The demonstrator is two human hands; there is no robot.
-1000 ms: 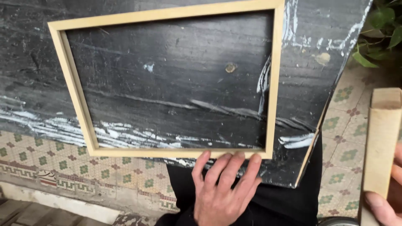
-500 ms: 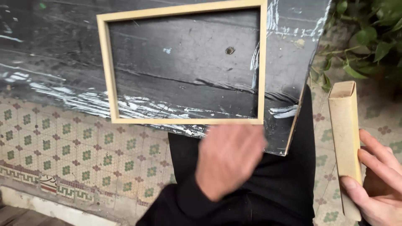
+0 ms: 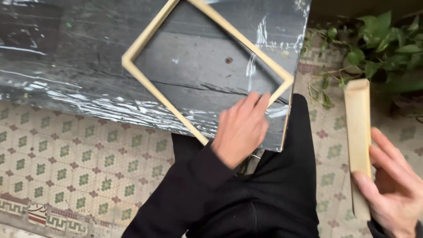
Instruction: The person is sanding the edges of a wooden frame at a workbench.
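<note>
Lying on the dark table point(image 3: 66, 57), one pale wooden frame point(image 3: 152, 86) sits turned like a diamond, its lower corner past the table's near edge and its right corner close to the table's right edge. One left hand point(image 3: 240, 130) is over the frame's lower right rail, motion-blurred, fingers point(image 3: 255, 103) loosely spread and stretched toward the rail; contact can't be judged, and it grips nothing. One right hand point(image 3: 394, 185) at the right border holds one flat wooden block point(image 3: 358, 132) upright, thumb on its near face, remaining fingers behind it, well apart from the frame. Table top is black with white streaks, plus one small round brownish spot point(image 3: 228, 60) inside the frame opening. Black sleeve and black trousers point(image 3: 273, 198) fill the lower middle. Patterned tile floor point(image 3: 66, 154) with green and red motifs is under the table. One leafy green plant point(image 3: 379, 48) stands top right, behind the block.
</note>
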